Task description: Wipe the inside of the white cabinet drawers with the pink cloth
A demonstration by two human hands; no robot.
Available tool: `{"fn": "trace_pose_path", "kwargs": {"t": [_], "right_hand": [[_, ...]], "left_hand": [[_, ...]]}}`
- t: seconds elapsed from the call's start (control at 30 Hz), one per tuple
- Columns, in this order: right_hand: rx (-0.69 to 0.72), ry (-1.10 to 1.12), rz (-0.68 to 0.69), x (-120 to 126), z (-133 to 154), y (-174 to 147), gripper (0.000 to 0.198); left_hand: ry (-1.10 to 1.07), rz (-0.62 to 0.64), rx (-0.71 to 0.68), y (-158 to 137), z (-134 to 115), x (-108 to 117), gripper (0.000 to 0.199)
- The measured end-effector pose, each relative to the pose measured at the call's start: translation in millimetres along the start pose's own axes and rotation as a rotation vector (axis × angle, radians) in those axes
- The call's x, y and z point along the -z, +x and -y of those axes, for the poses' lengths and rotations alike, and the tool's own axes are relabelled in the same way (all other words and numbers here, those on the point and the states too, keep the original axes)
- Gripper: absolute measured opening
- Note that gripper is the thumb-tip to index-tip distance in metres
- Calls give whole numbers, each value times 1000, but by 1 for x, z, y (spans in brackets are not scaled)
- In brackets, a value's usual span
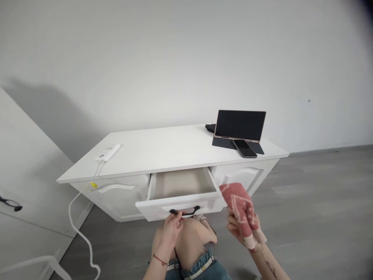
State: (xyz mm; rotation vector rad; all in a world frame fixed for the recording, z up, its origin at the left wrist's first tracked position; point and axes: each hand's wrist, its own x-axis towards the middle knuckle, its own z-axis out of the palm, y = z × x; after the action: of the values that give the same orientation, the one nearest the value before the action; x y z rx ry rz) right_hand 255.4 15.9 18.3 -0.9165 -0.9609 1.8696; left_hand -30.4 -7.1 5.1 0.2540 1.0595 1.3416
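Note:
My left hand (173,226) is closed on the black drawer handle (189,213), fingers hooked at its left part. The white drawer (163,207) is pulled out of the cabinet, and its pale bottom shows. In my right hand (235,227) is a pair of pink socks (239,206) with whitish lines and pale ends, held up to the right of the drawer front. The fingers of that hand are partly hidden behind the socks.
On the white cabinet (157,147) stand a tablet (240,125) with a dark cover and a phone (244,148), with a black item (210,127) behind. A white device (108,153) lies at the left, its white cable (76,223) hanging down. Grey floor (314,217) extends right.

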Motion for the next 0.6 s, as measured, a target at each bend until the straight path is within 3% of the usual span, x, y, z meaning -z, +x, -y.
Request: {"fn": "trace_pose_path", "kwargs": {"t": [0.1, 0.2, 0.6], "right_hand": [[50, 279, -194, -11, -16, -17, 48], [-32, 284, -257, -19, -21, -26, 42], [-52, 225, -304, -16, -29, -44, 40]], "left_hand": [[69, -21, 1, 21, -12, -9, 32], [107, -27, -7, 44, -22, -18, 32], [131, -47, -29, 110, -51, -43, 21]]}}
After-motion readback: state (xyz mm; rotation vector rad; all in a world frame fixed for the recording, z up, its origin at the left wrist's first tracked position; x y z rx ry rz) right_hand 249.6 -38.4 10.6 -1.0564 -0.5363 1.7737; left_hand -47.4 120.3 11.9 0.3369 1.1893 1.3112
